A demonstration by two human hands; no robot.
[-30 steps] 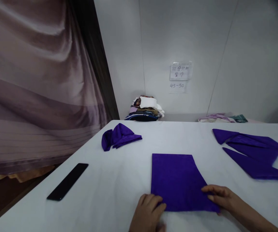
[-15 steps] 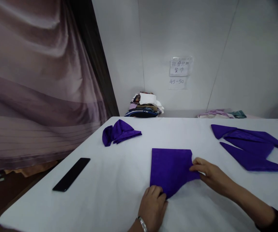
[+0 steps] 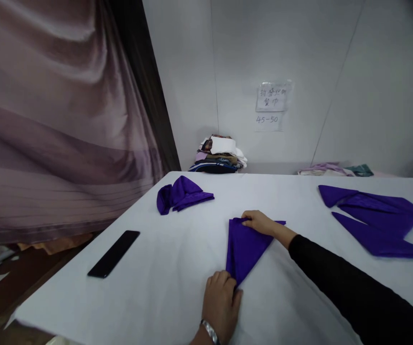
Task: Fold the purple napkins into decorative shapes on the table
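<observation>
A purple cloth napkin [image 3: 245, 251] lies partly folded on the table in front of me, narrowing to a point at its near end. My left hand [image 3: 221, 297], with a silver bracelet at the wrist, is closed on that near point. At the far edge, the fingers of my right hand [image 3: 258, 223] pinch a folded-over corner near the upper left. Part of the napkin is covered by the right hand and wrist. Beyond it on the left stands a folded purple napkin [image 3: 187, 194]. More purple napkins [image 3: 382, 237] lie on the right.
The table has a white cover [image 3: 149, 297]. A flat black bar-shaped object [image 3: 115, 254] rests at the left. Behind the table's far edge are a pile of clothes [image 3: 223, 153] and some more cloth [image 3: 332, 169]. A pink curtain [image 3: 66, 120] hangs at the left; a handwritten sign [image 3: 271, 98] is on the wall.
My right hand has carried the napkin's right side over to the far left, turning the square shape into a narrower triangle. My left hand stays at the near corner. The view has shifted slightly.
</observation>
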